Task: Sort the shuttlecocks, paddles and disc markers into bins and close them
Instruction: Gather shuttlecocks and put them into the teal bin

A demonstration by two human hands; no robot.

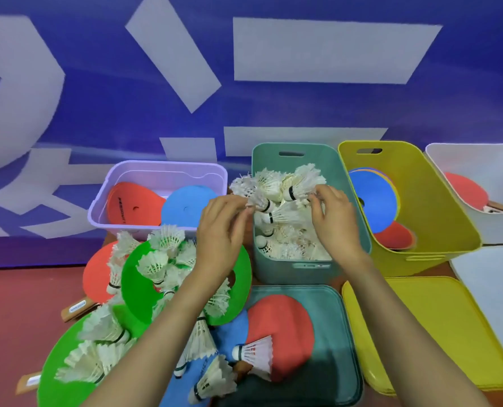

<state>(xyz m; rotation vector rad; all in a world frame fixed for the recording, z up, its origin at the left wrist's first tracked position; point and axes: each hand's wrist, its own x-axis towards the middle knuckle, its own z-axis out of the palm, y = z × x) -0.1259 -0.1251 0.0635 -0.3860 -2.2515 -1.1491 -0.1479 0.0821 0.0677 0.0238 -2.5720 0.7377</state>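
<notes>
You are holding a cluster of shuttlecocks (276,190) over the teal bin (303,271), far of centre. Your left hand (225,227) and right hand (334,215) are pinching its sides, fingers curled partly closed on the feathers. They look light and crushable; I judge the cork bases the safer hold.

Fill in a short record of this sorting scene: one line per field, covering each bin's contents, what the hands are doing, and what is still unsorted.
teal bin: shuttlecocks
yellow bin: disc markers
white bin: red paddle
lilac bin: red and blue discs
left hand: holding shuttlecocks over teal bin
right hand: holding shuttlecocks over teal bin
unsorted: shuttlecocks on green discs; red paddle on teal lid
lids: all off
</notes>
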